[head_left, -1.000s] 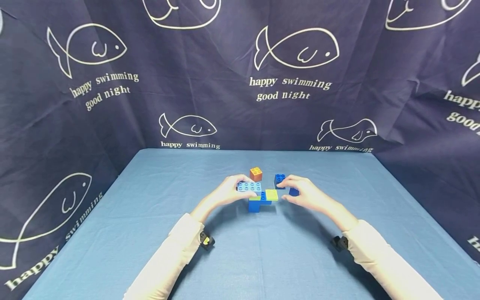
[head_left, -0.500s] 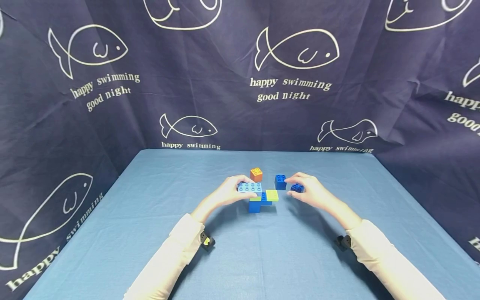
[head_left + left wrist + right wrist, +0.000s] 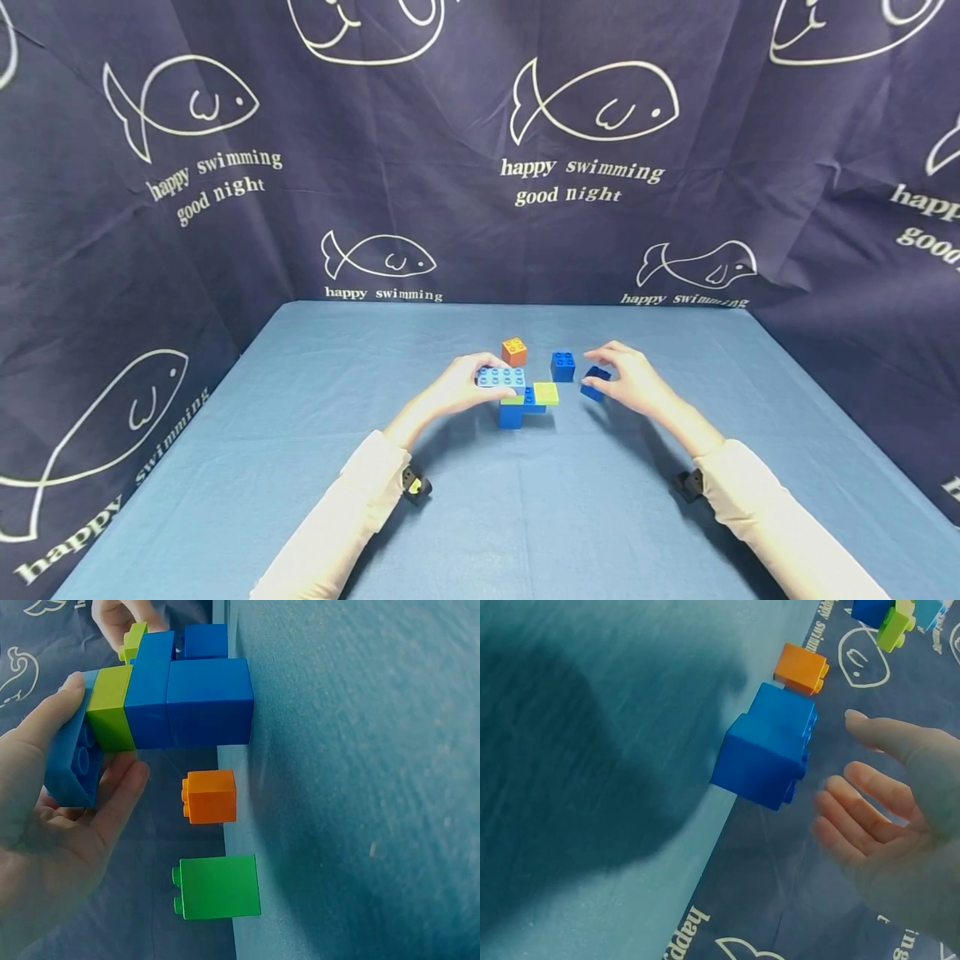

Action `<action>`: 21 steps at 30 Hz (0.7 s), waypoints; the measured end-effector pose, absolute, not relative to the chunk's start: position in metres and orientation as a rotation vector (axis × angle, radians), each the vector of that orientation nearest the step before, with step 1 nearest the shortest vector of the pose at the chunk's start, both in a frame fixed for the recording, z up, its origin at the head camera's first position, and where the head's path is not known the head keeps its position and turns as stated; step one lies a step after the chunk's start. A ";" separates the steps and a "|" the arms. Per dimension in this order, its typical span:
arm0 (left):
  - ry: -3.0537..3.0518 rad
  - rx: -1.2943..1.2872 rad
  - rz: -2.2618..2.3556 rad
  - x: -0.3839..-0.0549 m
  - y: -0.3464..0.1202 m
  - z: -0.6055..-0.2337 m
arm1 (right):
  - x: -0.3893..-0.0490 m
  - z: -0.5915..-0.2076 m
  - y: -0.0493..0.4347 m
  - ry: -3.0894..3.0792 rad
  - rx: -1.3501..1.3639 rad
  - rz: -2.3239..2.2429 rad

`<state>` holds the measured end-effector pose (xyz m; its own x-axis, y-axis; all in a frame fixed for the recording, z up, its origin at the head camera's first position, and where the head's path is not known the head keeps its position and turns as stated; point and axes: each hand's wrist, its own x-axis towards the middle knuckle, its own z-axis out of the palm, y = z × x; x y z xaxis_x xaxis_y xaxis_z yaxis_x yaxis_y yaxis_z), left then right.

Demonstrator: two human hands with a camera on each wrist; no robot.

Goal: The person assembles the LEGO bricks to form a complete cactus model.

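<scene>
My left hand [image 3: 467,387] grips the light blue brick [image 3: 501,377] on top of a small brick build. Below it in the left wrist view are a lime green brick [image 3: 111,709] and blue bricks [image 3: 210,703]. A flat yellow-green brick [image 3: 546,393] sits on the build's right side. My right hand [image 3: 626,382] hovers over a dark blue brick [image 3: 595,384] that lies askew on the table. In the right wrist view its fingers are spread, holding nothing, with a gap to the blue brick [image 3: 756,761].
Another blue brick [image 3: 562,367] stands left of the right hand. An orange brick [image 3: 513,352] is behind the build. The left wrist view also has a green brick [image 3: 220,887]. A patterned dark cloth [image 3: 480,208] hangs behind the blue table [image 3: 480,533].
My right hand has drawn back slightly to the right and away from the build, so more of the dark blue brick shows beneath it. My left hand keeps its grip in place.
</scene>
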<state>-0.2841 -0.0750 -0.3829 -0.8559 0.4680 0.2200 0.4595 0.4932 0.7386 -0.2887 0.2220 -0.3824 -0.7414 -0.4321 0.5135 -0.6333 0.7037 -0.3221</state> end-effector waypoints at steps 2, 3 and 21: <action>2.712 0.842 1.326 -0.284 -0.075 -0.383 | -0.289 -0.383 0.224 -2.521 0.803 0.696; 2.714 0.841 1.324 -0.284 -0.075 -0.383 | -0.289 -0.383 0.224 -2.532 0.790 0.703; 2.719 0.859 1.339 -0.285 -0.075 -0.383 | -0.291 -0.385 0.232 -2.684 0.633 0.721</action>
<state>-0.2848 -0.0754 -0.3830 -0.8513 0.4670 0.2390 0.4741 0.4898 0.7317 -0.2909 0.2324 -0.3854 -0.8615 -0.3365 0.3802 -0.4817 0.7783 -0.4028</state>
